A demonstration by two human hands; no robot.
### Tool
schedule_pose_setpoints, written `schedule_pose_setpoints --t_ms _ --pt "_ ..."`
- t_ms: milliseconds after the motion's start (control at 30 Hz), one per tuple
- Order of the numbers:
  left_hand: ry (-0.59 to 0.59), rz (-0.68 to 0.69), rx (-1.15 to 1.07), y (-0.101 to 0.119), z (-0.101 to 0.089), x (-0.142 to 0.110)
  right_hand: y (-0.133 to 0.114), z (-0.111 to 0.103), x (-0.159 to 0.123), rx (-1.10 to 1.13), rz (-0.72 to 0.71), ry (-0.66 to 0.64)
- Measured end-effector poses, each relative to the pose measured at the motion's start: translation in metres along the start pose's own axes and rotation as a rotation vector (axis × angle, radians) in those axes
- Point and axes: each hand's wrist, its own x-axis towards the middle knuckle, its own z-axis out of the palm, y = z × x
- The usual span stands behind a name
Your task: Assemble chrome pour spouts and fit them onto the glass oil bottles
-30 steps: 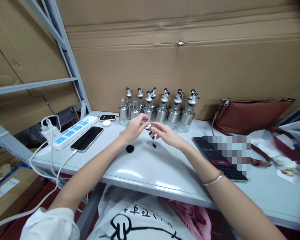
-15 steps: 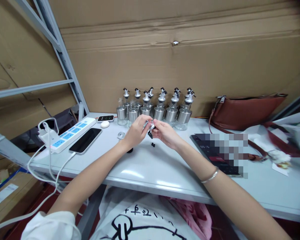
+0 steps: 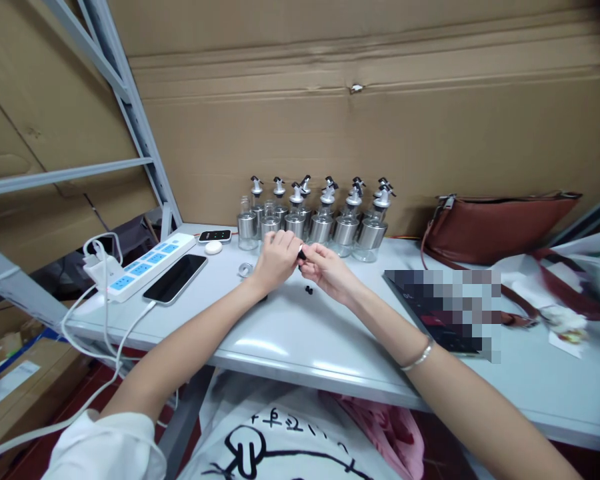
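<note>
Both hands meet over the white table (image 3: 300,333), in front of a row of several small glass bottles with steel sleeves and pourer tops (image 3: 320,217). My left hand (image 3: 276,260) is closed around a small white and black pourer cap (image 3: 301,251), mostly hidden by its fingers. My right hand (image 3: 327,270) pinches the black end of the same cap. Two tiny black pieces (image 3: 309,290) lie on the table just below the hands. A small silver ring (image 3: 245,269) lies left of my left hand.
A blue-and-white power strip (image 3: 143,267) and a black phone (image 3: 175,278) on a cable lie at the left. A small remote (image 3: 215,235) and a white puck (image 3: 213,247) sit behind them. A brown bag (image 3: 495,223) and a dark tablet (image 3: 445,313) are at the right. Cardboard lines the back.
The hands closed tighter together on the cap and shifted slightly toward me. The black round lid on the table is now hidden behind my left wrist.
</note>
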Motion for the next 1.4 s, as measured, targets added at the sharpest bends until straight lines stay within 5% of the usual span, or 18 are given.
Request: schedule_pose_setpoints --t_ms 233,533,767,1033,1133,1300,1400 --pt "0.221 0.074 0.087 -0.015 -0.007 0.007 0.002 0.016 -0.009 -0.139 -0.128 0.027" --pt "0.118 0.246 0.003 -0.027 -0.013 0.009 0.006 0.018 -0.008 -0.615 -0.457 0.088" --pt "0.152 0.312 -0.015 -0.03 -0.008 0.008 0.012 0.011 -0.008 -0.828 -0.543 0.109" --pt "0.056 0.351 -0.006 -0.04 -0.005 0.007 0.001 0.009 -0.012 -1.582 -0.948 -0.056" --pt "0.005 0.325 -0.002 -0.041 -0.006 0.007 0.002 0.007 -0.011 -1.432 -0.84 -0.045" --pt "-0.002 0.185 0.025 -0.033 -0.007 0.007 0.006 0.008 -0.005 -0.644 -0.286 0.087" --pt "-0.049 0.15 0.018 -0.029 -0.007 0.006 0.008 0.012 -0.002 -0.431 -0.134 0.06"
